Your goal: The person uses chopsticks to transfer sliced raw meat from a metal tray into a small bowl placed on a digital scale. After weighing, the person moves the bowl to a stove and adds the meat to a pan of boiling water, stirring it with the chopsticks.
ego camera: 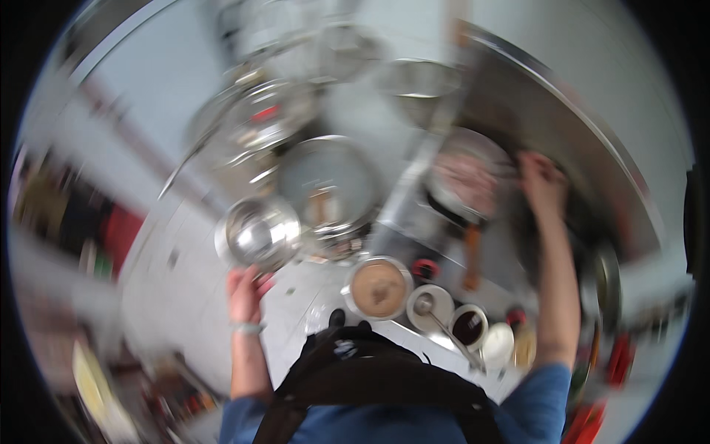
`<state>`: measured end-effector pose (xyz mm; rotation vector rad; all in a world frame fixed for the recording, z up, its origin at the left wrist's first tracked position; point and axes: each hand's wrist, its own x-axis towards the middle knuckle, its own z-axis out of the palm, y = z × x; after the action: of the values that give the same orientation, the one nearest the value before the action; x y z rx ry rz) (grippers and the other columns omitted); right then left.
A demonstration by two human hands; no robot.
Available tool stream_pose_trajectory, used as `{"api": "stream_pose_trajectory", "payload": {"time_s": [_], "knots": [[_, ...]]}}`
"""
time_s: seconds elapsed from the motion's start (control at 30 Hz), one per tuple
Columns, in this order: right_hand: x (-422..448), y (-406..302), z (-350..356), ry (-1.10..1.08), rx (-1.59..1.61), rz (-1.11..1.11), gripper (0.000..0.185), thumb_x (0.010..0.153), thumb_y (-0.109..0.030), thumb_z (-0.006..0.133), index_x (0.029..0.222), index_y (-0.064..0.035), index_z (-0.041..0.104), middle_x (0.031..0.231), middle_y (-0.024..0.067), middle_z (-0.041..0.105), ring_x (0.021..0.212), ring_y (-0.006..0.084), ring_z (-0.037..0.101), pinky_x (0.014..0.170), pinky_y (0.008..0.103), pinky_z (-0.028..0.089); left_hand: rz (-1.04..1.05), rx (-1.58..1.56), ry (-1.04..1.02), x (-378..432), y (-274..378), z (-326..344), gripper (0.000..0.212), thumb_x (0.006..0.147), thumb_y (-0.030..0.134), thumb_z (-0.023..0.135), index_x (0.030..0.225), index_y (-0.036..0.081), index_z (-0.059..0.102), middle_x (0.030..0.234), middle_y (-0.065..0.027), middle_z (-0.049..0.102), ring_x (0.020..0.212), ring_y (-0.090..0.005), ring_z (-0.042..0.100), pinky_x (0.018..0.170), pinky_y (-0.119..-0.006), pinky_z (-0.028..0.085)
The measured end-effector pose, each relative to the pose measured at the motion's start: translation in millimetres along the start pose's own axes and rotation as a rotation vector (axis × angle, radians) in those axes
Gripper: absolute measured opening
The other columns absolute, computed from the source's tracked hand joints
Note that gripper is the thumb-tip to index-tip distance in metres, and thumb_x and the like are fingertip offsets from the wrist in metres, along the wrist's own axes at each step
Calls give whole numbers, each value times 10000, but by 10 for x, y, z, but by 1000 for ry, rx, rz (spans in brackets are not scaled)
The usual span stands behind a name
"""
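Note:
At the near rim of a shiny metal bowl (260,233) is my left hand (246,291), with its fingers appearing to grip the edge. The bowl's inside faces up, and it is held out over the pale tiled floor (166,294). My right hand (543,180) reaches over the steel cooking station, its fingers curled. Motion blur hides whether it holds anything. Just left of that hand sits a round vessel with pinkish food (466,175), which looks like raw meat. A wooden handle (471,258) sticks out below this vessel.
Along the near edge stand a container of brown liquid (379,288), a white container (430,305) with a metal ladle (452,333) and a cup of dark sauce (469,327). A large round pan (327,172) and several metal bowls are farther off. A curved steel splashback (554,94) borders the right side.

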<state>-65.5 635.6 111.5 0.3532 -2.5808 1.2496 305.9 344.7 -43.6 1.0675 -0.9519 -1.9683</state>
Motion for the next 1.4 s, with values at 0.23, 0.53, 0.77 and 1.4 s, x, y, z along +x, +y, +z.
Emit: {"api": "stream_pose_trajectory", "payload": {"time_s": [0.23, 0.53, 0.77, 1.4], "knots": [[-571, -481, 33, -489, 374, -445, 268, 862, -229, 483, 1041, -33, 522, 929, 65, 543, 821, 136, 530, 711, 239, 436, -38, -297, 145, -631, -191, -563, 183, 826, 41, 445, 960, -42, 353, 926, -182, 546, 763, -256, 608, 609, -291, 539], [-2197, -1142, 765, -1340, 765, -336, 464, 871, -349, 356, 1070, 63, 432, 892, 143, 549, 836, 257, 576, 751, 325, 475, 404, -744, 938, -1952, -515, -2352, 212, 788, 33, 415, 952, -64, 321, 933, -202, 488, 770, -296, 581, 605, -323, 525], [-4478, -1541, 1313, -1786, 718, -375, 146, 863, -138, 424, 929, -15, 466, 769, 111, 534, 694, 194, 585, 606, 264, 490, 692, -848, 1344, -3281, -657, -3632, 258, 779, 55, 412, 997, -41, 313, 961, -198, 476, 752, -326, 573, 617, -369, 516], [-9329, -1705, 1320, -1782, 901, -2549, 566, 596, -152, 703, 1073, -26, 426, 1183, 201, 343, 1094, 362, 383, 900, 408, 352, 800, -958, 1733, -5305, -1373, -5112, 228, 833, 136, 504, 893, 13, 321, 861, -146, 476, 701, -248, 576, 544, -333, 519]]}}
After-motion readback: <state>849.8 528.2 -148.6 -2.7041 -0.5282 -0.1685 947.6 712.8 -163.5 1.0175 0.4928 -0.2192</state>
